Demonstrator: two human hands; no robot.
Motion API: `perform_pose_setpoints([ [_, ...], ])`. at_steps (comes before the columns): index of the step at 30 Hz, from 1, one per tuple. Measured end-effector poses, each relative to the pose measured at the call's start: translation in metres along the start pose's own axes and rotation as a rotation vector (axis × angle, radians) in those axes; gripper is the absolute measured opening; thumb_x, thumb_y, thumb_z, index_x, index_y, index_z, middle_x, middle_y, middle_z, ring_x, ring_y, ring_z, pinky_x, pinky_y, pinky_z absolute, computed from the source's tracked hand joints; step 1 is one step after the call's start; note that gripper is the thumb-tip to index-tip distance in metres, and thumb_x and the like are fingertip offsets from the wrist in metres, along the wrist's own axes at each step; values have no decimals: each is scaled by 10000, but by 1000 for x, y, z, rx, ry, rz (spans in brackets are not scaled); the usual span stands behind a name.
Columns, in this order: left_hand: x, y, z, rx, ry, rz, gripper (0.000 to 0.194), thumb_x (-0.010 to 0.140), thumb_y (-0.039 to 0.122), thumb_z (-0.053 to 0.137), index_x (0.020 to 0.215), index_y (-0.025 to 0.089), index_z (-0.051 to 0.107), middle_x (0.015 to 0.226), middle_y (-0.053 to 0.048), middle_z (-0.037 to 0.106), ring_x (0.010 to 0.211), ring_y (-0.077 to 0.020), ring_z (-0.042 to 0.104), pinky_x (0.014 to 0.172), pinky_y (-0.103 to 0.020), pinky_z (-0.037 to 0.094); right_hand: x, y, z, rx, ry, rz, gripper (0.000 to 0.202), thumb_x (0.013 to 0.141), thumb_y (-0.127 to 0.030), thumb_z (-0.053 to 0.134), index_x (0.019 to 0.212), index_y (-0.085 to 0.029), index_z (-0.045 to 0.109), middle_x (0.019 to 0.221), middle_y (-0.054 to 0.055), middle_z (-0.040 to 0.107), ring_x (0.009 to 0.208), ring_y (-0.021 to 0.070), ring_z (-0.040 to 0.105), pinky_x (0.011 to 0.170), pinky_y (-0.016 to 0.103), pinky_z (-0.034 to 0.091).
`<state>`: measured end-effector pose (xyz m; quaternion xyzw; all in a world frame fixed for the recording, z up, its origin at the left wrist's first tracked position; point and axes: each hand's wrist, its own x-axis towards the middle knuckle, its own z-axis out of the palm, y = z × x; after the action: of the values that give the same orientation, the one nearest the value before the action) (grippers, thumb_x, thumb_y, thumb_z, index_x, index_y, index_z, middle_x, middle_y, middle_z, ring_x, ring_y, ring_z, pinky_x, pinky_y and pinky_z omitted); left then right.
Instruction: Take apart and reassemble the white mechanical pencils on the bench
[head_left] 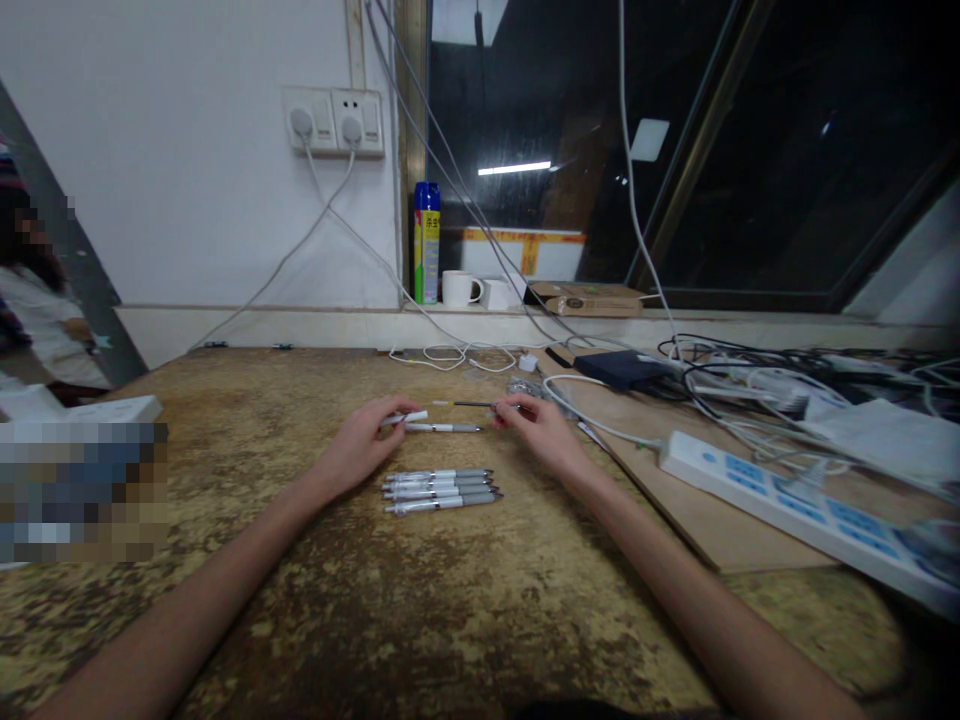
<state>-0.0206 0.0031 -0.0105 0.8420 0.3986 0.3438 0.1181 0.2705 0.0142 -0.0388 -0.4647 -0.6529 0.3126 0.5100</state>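
My left hand (375,432) is closed on a white pen barrel (414,416), its open end pointing right. Across from it, my right hand (525,415) pinches a thin dark pen refill (474,404) whose tip points left; the barrel and refill are apart. A white and grey pen (444,428) lies between the hands. Nearer to me, several similar pens (442,492) lie side by side on the worn wooden table (390,620).
At the right are a white power strip (780,500), a brown board (690,500) and tangled cables. A spray can (427,245) and white mug (457,288) stand on the sill. A person (45,310) is at the far left.
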Motion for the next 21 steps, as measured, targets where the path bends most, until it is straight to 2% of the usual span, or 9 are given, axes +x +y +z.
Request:
perform_pose_setpoints([
  [10, 0, 2, -1, -4, -30, -3, 292, 963, 214, 484, 1187, 225, 672, 1197, -58, 712, 1115, -246, 648, 1013, -418, 477, 1, 2, 0, 34, -24, 30, 395, 901, -547, 589, 882, -182, 742, 837, 79, 771, 819, 253, 712, 827, 371, 532],
  [21, -1, 5, -1, -6, -23, -10, 288, 955, 220, 492, 1170, 224, 683, 1189, -61, 720, 1108, -250, 655, 1023, -422, 483, 1, 1, 0, 107, -12, 96, 469, 850, -643, 609, 833, -190, 733, 841, 92, 771, 745, 248, 711, 777, 386, 573],
])
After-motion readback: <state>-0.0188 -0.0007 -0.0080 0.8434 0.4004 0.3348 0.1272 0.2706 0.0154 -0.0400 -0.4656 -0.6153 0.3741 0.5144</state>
